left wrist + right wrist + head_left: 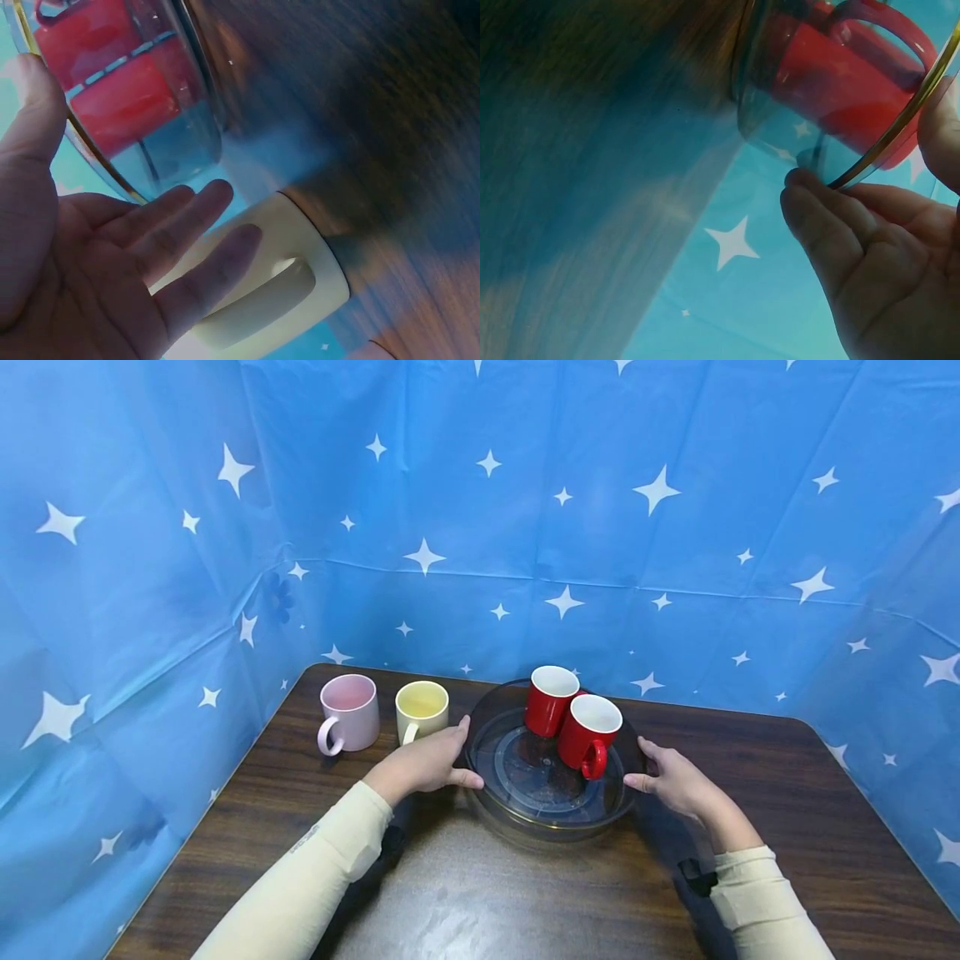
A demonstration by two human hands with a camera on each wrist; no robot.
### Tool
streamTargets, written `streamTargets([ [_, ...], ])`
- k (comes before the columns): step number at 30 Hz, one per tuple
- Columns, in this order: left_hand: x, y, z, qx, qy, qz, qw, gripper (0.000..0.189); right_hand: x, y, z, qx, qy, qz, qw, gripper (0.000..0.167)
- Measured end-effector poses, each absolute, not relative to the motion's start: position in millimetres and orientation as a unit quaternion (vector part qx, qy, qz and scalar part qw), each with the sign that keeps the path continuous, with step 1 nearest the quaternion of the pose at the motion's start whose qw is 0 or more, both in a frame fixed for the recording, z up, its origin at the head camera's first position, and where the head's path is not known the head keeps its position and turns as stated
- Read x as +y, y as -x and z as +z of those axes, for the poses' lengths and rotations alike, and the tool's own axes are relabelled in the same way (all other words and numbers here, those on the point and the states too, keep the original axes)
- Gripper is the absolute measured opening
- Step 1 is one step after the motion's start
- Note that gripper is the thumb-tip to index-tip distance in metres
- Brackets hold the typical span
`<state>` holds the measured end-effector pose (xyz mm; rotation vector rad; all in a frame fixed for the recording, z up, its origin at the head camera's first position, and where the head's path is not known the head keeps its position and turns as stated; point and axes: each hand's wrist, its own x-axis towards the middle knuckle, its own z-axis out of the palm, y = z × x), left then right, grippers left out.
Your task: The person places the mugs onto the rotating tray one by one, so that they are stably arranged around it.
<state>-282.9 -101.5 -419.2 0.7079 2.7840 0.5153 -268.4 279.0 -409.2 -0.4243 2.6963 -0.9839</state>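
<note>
A clear, tinted glass bowl [517, 789] sits on the table with two red mugs [550, 714] [581, 743] standing inside it, white within. My left hand [427, 762] is at the bowl's left rim, thumb tip by the edge and fingers fairly straight and spread. In the left wrist view those fingers overlap a cream-yellow mug [292, 315]; touch cannot be told. At the opposite rim is my right hand [678, 783], its thumb and extended fingers either side of the edge [900, 127]. Whether it presses the glass is unclear.
Left of the bowl stands the yellow mug [422, 703], and farther left a pink mug [356, 722] with its handle toward the front. The dark wood table [525, 902] ends at a blue star-patterned curtain [487, 527] behind and on both sides.
</note>
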Motion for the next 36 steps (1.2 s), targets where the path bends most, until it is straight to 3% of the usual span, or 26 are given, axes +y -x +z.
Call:
streamTargets([
  [7, -104, 277, -414, 0.961, -0.217, 0.15, 0.087, 0.098, 276, 265, -407, 0.937, 0.13, -0.3, 0.122, 0.091],
  [17, -106, 274, -411, 0.962, -0.216, 0.144, 0.082, 0.094, 275, 265, -406, 0.936, 0.126, -0.305, 0.125, 0.089],
  [31, -121, 263, -404, 0.962, -0.232, 0.141, 0.023, 0.074, 281, 279, -408, 0.946, 0.098, -0.288, 0.109, 0.073],
  [36, -126, 260, -406, 0.964, -0.226, 0.141, 0.014, 0.07, 278, 284, -414, 0.954, 0.069, -0.288, 0.05, 0.059],
])
